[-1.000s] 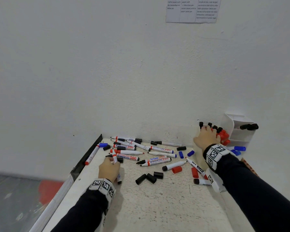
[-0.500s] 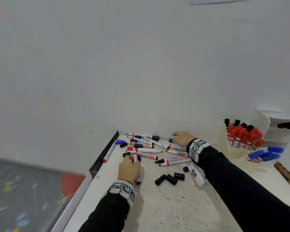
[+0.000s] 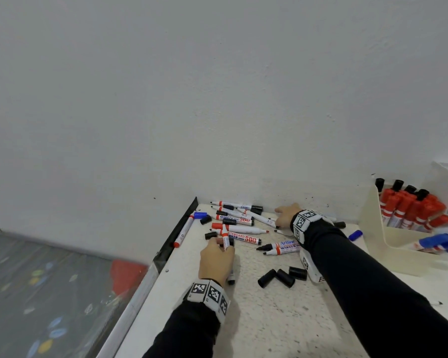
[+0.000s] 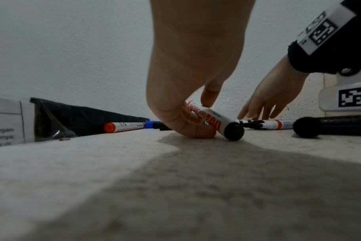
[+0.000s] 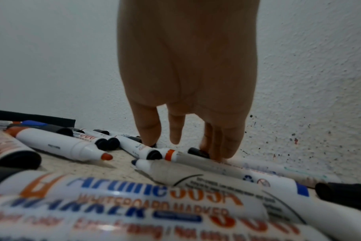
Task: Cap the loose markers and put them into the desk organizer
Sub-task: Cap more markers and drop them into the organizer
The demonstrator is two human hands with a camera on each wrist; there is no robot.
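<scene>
Markers: one in left hand, three black caps loose.

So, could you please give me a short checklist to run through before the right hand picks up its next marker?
1. Left hand grips a whiteboard marker: ok.
2. Right hand over the pile, fingers straight, down on a slim marker: ok.
3. Right hand has closed on a marker: not ok.
4. Loose black caps within reach on the desk: ok.
5. Held marker's tip capped: cannot tell.
6. Desk organizer has free space: cannot tell.
</scene>
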